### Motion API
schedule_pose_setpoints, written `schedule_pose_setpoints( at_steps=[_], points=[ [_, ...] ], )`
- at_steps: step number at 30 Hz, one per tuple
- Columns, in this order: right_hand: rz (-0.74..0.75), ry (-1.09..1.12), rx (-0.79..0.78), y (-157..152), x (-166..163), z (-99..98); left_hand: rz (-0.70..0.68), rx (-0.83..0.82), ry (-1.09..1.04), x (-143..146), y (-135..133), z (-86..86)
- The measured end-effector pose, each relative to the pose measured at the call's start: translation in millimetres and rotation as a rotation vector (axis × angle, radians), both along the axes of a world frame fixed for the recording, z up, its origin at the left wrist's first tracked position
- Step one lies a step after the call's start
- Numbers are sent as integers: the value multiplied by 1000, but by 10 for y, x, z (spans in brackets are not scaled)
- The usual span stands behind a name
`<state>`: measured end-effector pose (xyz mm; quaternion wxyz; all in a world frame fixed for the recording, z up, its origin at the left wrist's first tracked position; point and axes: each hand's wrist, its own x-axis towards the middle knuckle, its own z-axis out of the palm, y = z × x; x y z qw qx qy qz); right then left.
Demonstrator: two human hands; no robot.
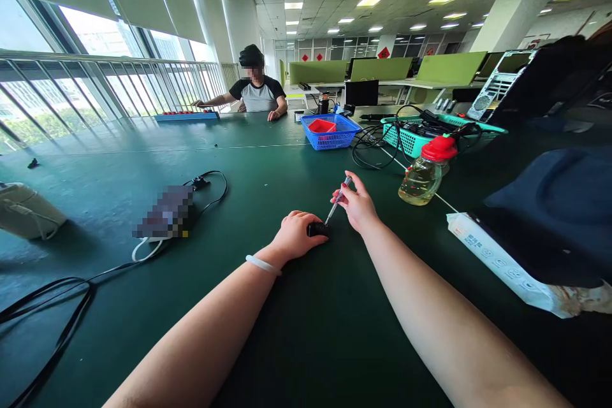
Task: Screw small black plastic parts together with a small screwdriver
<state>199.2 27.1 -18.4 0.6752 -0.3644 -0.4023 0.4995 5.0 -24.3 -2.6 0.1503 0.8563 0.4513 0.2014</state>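
Left hand (300, 234), white band at wrist, thumb and fingers closed about a small black part (315, 229) on the dark green table (306, 331), midway between the forearms' reach. Right hand (362, 205) pinches a slim screwdriver (340, 198) in curled fingers, shaft slanting down leftward to the black part's right end; tip contact too small to confirm. Beyond: blue basket (335, 141) with a red container inside. Right of the hands, a red-lidded bottle (419, 182), upright, beside the teal basket (399, 140).
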Motion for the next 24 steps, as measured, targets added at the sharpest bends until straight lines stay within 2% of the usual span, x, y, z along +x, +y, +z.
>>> schedule_pose_setpoints(
  at_steps=[10, 19, 24],
  points=[
    [-51, -49, 65, -28, -13, 19, 9, -5, 2, 6, -12, 16],
    [-9, -33, 40, -59, -15, 47, 18, 8, -9, 5, -18, 7],
    [-35, -97, 37, -41, -34, 26, 13, 8, -7, 6, -6, -5]
  ],
)
